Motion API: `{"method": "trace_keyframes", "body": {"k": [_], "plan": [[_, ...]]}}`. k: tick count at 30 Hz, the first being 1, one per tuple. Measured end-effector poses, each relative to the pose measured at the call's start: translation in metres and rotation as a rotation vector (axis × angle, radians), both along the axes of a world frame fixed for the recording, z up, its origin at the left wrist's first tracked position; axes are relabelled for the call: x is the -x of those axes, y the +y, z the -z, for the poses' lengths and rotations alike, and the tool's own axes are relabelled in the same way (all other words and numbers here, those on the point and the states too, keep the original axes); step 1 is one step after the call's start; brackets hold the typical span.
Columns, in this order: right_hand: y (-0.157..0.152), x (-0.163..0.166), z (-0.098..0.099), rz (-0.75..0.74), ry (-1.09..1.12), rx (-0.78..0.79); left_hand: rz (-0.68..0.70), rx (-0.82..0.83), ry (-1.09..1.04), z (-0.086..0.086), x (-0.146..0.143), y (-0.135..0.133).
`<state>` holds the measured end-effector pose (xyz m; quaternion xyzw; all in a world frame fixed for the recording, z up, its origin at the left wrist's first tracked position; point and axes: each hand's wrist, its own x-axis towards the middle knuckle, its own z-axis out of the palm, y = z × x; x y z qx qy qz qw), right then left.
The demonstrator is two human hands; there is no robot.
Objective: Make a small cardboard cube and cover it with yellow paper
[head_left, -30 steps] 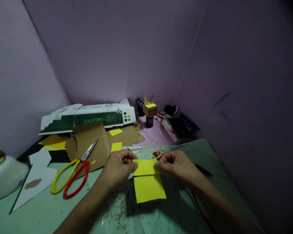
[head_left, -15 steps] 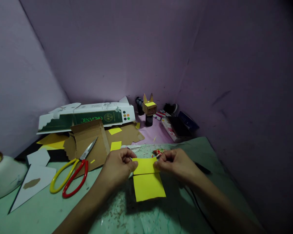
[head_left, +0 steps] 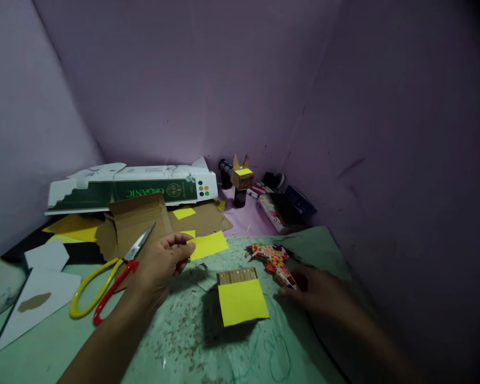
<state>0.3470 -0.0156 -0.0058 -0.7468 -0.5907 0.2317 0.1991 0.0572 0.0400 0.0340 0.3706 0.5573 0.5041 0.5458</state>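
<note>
My left hand (head_left: 174, 256) pinches a yellow paper strip (head_left: 210, 245) by its left end, raised over the table. A small cardboard box (head_left: 237, 275) stands in front of me; a yellow paper square (head_left: 244, 303) covers its nearer part, while bare corrugated card shows along the far part. To the right, my right hand (head_left: 314, 288), somewhat blurred, has its fingers around the handle end of a flower-patterned glue gun (head_left: 272, 257), which lies on the table with its nozzle to the left.
Red-and-yellow-handled scissors (head_left: 122, 261) rest on cut cardboard (head_left: 140, 213) at left. White paper pieces (head_left: 36, 298) lie beside a pale bowl (head_left: 0, 285). Behind are a green-and-white carton (head_left: 144, 186), a cardboard animal head (head_left: 242, 178) on a dark stand, and markers (head_left: 258, 189). A dark cord (head_left: 328, 352) runs at right.
The yellow strip has come off the box's far part and moved left in my left hand. My right hand has let go of it and moved right to the glue gun.
</note>
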Motion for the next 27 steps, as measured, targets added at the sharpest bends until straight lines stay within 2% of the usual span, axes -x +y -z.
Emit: {"method": "trace_keyframes", "body": {"k": [3,8,10,14,19,23,27], "plan": [[0.009,0.013,0.005,0.049,0.126,0.000,-0.020,0.015,-0.035,0.006,0.002,-0.003],[0.020,0.019,0.005,0.024,0.350,0.023,-0.061,0.018,-0.088,0.015,-0.001,-0.005],[0.017,0.017,0.006,0.037,0.456,-0.005,-0.079,0.010,-0.106,0.017,-0.001,-0.005],[0.002,0.017,0.005,0.108,0.720,-0.165,-0.125,-0.008,-0.136,0.018,-0.001,-0.002],[-0.018,0.025,-0.009,0.095,0.892,-0.115,-0.168,-0.020,-0.164,0.022,-0.004,-0.001],[-0.036,0.027,-0.020,0.077,0.880,-0.089,-0.146,-0.019,-0.180,0.025,-0.009,-0.004],[-0.050,0.021,-0.030,0.060,0.712,-0.072,-0.130,-0.010,-0.178,0.029,-0.009,-0.005]]}}
